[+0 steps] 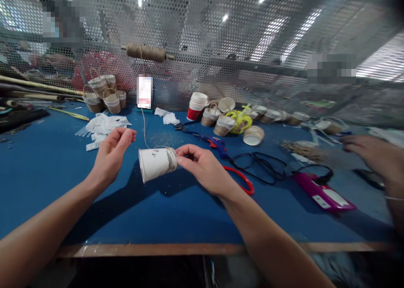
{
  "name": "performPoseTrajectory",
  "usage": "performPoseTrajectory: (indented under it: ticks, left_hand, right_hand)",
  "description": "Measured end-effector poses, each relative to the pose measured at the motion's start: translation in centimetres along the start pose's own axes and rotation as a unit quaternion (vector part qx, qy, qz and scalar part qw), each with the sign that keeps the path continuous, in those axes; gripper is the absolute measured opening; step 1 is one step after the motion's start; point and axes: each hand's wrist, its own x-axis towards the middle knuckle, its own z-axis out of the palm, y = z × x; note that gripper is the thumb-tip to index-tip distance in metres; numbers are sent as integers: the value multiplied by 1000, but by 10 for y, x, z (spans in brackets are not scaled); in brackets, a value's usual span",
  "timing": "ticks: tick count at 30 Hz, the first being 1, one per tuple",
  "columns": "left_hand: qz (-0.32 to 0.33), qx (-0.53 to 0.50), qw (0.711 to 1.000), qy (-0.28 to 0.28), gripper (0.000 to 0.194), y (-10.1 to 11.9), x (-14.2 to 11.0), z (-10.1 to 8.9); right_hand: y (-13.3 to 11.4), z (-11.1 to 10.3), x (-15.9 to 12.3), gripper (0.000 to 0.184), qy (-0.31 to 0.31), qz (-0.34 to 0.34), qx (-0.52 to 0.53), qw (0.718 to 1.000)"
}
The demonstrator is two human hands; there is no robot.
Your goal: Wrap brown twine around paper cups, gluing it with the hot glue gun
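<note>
My right hand (202,164) pinches a white paper cup (158,164) by its narrow end. The cup lies sideways in the air above the blue table, its wide rim toward the left. Grey marks and a little twine show near the pinched end. A strand of twine (144,128) runs down from the twine spool (146,53) to the cup's upper side. Left of the cup, apart from it, my left hand (113,151) is raised with thumb and fingers pressed together; whatever may be between them is hidden.
White paper strips (104,128) lie left, near twine-wrapped cups (112,101). A phone (144,92) stands against the mesh. Rightward are a blue glue gun (214,145), red-handled scissors (243,180), stacked cups (197,105) and a purple power strip (325,193). Another person's hand (372,153) reaches in.
</note>
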Motion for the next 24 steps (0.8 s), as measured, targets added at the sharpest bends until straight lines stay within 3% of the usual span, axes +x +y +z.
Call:
performPoseTrajectory:
  ticks: [2, 5, 10, 16, 24]
  left_hand:
    - [28, 54, 998, -5, 23, 3, -4, 0]
    - [-3, 143, 985, -99, 27, 6, -13, 3]
    - [-37, 123, 967, -218, 32, 3, -23, 11]
    - [-78, 88, 958, -263, 33, 2, -25, 12]
    - [-28, 149, 942, -300, 36, 2, -26, 9]
  right_hand:
    - [4, 1, 2, 13, 22, 18, 6, 1000]
    - [9, 5, 4, 14, 48, 18, 7, 999]
    - [11, 10, 6, 12, 55, 21, 5, 998]
    - [10, 12, 4, 10, 35, 23, 11, 999]
    - [9, 15, 4, 6, 34, 26, 13, 999]
